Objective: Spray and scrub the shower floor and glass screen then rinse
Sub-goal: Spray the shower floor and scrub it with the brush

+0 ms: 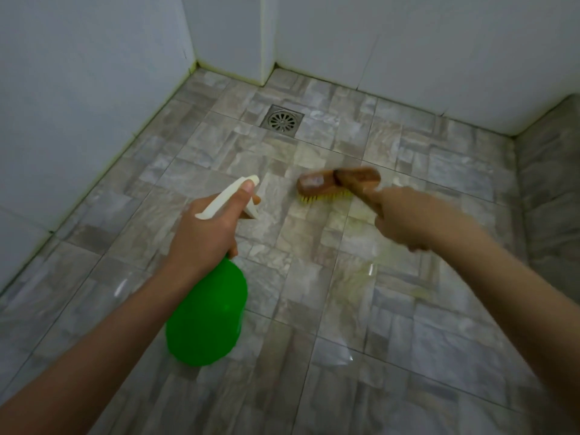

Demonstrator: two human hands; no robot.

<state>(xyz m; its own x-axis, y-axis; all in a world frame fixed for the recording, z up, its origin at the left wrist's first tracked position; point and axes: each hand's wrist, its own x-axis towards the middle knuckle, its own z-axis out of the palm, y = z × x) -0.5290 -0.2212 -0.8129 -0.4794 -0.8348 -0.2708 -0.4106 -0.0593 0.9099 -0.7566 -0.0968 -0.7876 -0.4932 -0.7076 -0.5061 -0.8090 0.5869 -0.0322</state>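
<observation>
My left hand (207,233) grips the neck of a green spray bottle (208,315) with a white trigger head (233,196); a finger curls round the trigger and the nozzle points forward over the floor. My right hand (405,215) holds the handle of a brown scrub brush (332,182), and its yellow bristles (323,197) press on the grey stone-pattern shower floor (314,277). The tiles around the brush look wet with a yellowish film. No glass screen is in view.
A square metal floor drain (282,120) lies beyond the brush, near the back wall. White tiled walls (78,105) close the left and back sides, with a protruding corner (266,58). A raised tiled ledge (552,189) borders the right.
</observation>
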